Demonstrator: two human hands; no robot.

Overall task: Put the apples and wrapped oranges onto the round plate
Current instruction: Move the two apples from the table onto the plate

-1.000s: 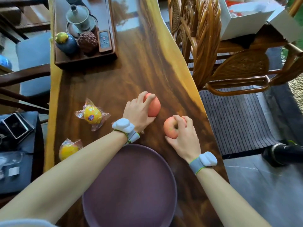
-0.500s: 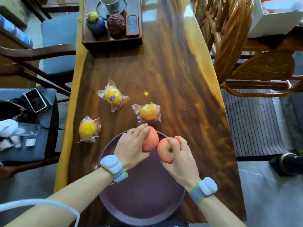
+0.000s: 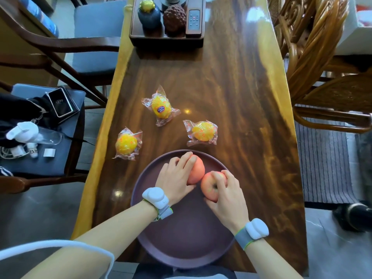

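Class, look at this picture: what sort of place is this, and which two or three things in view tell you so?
Probably a home dining or tea room. A long polished wooden table has carved wooden chairs beside it, and a tea tray with a remote sits at its far end.

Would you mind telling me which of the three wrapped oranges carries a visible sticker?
The farthest wrapped orange, the one nearest the wooden tray, shows a dark oval sticker; the left one and right one show none.
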